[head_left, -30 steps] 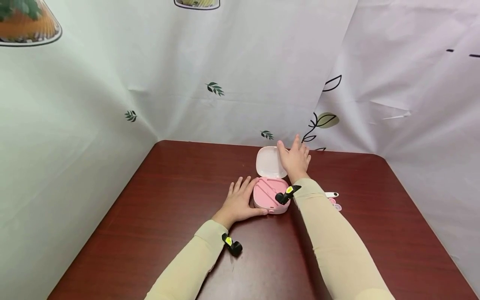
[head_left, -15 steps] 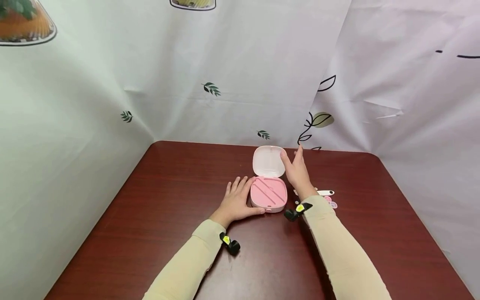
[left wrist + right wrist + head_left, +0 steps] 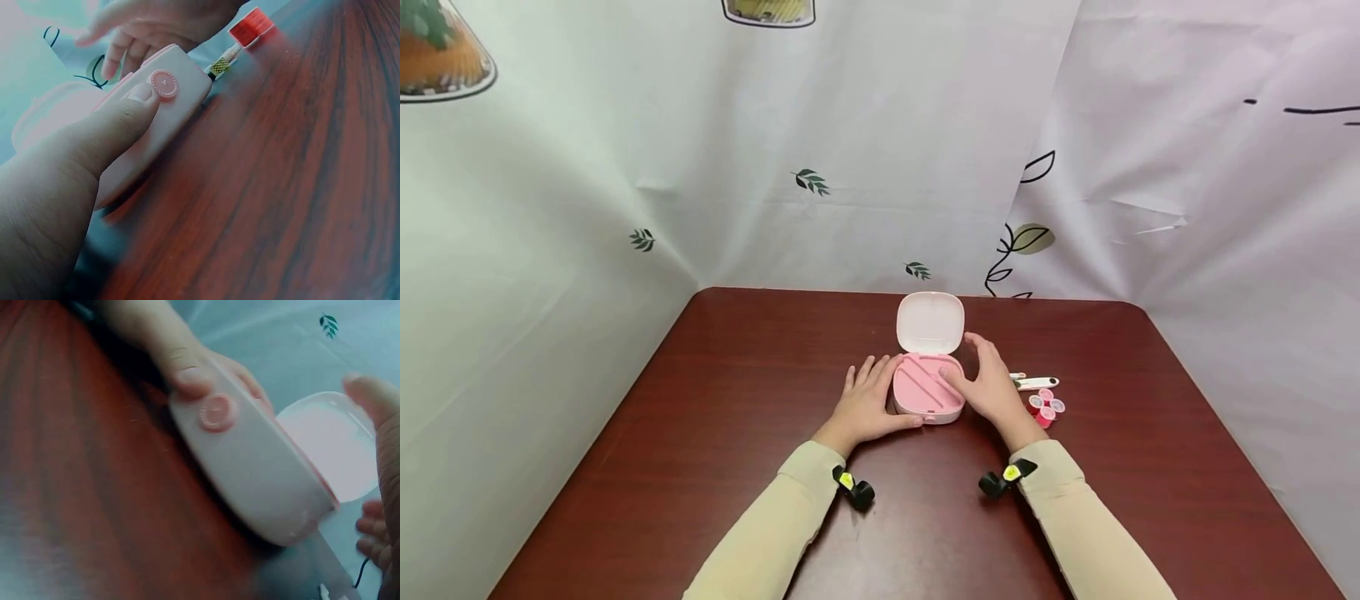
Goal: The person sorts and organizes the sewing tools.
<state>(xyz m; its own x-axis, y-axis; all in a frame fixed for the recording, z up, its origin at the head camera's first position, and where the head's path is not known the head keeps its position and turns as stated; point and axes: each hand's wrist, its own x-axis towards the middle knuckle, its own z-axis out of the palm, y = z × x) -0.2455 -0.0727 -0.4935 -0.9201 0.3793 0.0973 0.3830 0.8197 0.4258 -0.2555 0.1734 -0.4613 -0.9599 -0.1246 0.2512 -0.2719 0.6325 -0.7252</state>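
A pink plastic case [image 3: 928, 417] with a round front button [image 3: 164, 83] stands on the table. Its white lid [image 3: 930, 323] is tipped back behind it, and a pink inner tray [image 3: 921, 385] with diagonal slots fills the base. My left hand [image 3: 863, 408] holds the case from the left, thumb on the front beside the button, fingers spread along the left side and back corner. My right hand [image 3: 992, 390] is at the case's right side, fingers loosely bent and thumb over the tray's right edge. In the right wrist view, its thumb [image 3: 375, 400] shows apart from the case.
Right of my right hand lie several small red and pink thread spools [image 3: 1046, 417]. A white, slim-handled tool [image 3: 1037, 383] with a dark end lies behind them. The brown table [image 3: 760, 350] meets a white printed cloth backdrop [image 3: 850, 233] at the back.
My right hand has come from beside the raised lid, back toward me and down to the case's right side, uncovering the spools. My left hand keeps its hold.
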